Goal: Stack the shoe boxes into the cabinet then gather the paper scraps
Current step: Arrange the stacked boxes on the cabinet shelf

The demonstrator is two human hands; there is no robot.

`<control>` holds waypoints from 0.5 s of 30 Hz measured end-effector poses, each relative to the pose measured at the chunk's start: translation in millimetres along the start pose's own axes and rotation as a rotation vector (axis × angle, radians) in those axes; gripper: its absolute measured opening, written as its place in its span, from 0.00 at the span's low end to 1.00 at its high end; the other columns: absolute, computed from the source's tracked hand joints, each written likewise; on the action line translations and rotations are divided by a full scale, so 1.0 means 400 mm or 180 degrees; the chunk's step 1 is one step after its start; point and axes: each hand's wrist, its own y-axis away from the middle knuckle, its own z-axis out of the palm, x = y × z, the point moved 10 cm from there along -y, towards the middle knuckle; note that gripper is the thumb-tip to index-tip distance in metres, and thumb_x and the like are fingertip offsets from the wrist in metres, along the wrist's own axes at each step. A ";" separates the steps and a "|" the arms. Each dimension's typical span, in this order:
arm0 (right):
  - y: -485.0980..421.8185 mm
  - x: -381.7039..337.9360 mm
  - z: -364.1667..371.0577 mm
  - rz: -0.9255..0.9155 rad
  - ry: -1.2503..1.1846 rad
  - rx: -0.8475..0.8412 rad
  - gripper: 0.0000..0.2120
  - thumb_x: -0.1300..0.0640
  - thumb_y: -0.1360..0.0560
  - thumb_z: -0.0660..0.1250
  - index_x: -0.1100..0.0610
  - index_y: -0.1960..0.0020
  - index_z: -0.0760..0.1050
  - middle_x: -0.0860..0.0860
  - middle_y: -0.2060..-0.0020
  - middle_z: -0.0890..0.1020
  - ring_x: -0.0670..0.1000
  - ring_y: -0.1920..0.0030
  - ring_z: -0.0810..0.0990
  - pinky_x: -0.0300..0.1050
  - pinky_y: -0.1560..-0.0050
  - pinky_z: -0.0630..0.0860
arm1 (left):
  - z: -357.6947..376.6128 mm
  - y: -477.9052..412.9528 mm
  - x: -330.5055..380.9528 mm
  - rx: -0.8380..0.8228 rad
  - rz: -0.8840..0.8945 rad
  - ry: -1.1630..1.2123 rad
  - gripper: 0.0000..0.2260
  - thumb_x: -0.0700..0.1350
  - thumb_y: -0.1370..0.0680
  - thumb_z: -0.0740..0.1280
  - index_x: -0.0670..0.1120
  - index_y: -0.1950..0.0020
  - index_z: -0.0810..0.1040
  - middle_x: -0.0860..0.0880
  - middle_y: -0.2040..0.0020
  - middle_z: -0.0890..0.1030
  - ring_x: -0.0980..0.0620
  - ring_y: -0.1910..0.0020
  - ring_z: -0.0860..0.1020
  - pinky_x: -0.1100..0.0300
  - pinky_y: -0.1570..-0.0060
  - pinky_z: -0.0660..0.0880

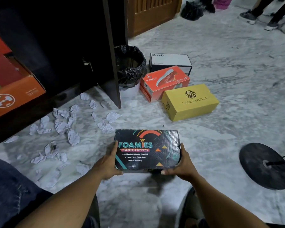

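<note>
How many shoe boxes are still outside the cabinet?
4: the black Foamies box held in both hands, and on the floor the yellow box, the orange-red box, and the white box behind it.

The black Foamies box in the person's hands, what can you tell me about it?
The Foamies box is a closed black cardboard shoe box, printed with teal "FOAMIES", red "SKECHERS" and coloured triangles. It is held lid up above the marble floor, the left hand and right hand gripping its short ends.

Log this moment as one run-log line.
stage: box stacking | left hand + right hand: gripping black Foamies shoe box | waiting: yellow box, orange box | crumpled white paper scraps: ungathered
</note>
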 end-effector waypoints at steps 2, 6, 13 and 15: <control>0.007 -0.004 0.005 -0.0021 -0.0185 -0.0132 0.60 0.68 0.48 0.86 0.58 0.25 0.55 0.41 0.44 0.78 0.34 0.45 0.80 0.31 0.52 0.77 | 0.021 -0.004 -0.028 -0.0059 -0.0166 0.0327 0.67 0.62 0.38 0.78 0.63 0.32 0.17 0.48 0.20 0.58 0.47 0.31 0.72 0.52 0.39 0.75; 0.025 -0.034 -0.009 0.0009 -0.0290 0.0075 0.54 0.62 0.45 0.87 0.46 0.30 0.58 0.33 0.45 0.75 0.22 0.51 0.74 0.22 0.57 0.70 | -0.016 0.008 -0.022 0.0088 -0.0227 0.0760 0.60 0.61 0.45 0.77 0.62 0.24 0.40 0.54 0.34 0.76 0.52 0.43 0.79 0.52 0.44 0.79; 0.046 -0.236 0.012 -0.0487 -0.0196 0.0165 0.49 0.51 0.50 0.88 0.36 0.37 0.64 0.28 0.45 0.78 0.30 0.46 0.78 0.26 0.54 0.74 | -0.246 0.152 -0.018 0.0974 -0.0085 0.0978 0.53 0.65 0.51 0.81 0.65 0.30 0.61 0.61 0.49 0.83 0.59 0.50 0.82 0.55 0.49 0.80; 0.036 -0.341 0.041 -0.0715 -0.0260 0.0049 0.49 0.48 0.50 0.88 0.35 0.36 0.65 0.30 0.43 0.79 0.34 0.44 0.79 0.33 0.48 0.78 | -0.363 0.244 -0.026 0.1422 0.0033 0.1094 0.50 0.62 0.48 0.83 0.68 0.31 0.62 0.65 0.49 0.82 0.63 0.49 0.81 0.56 0.47 0.80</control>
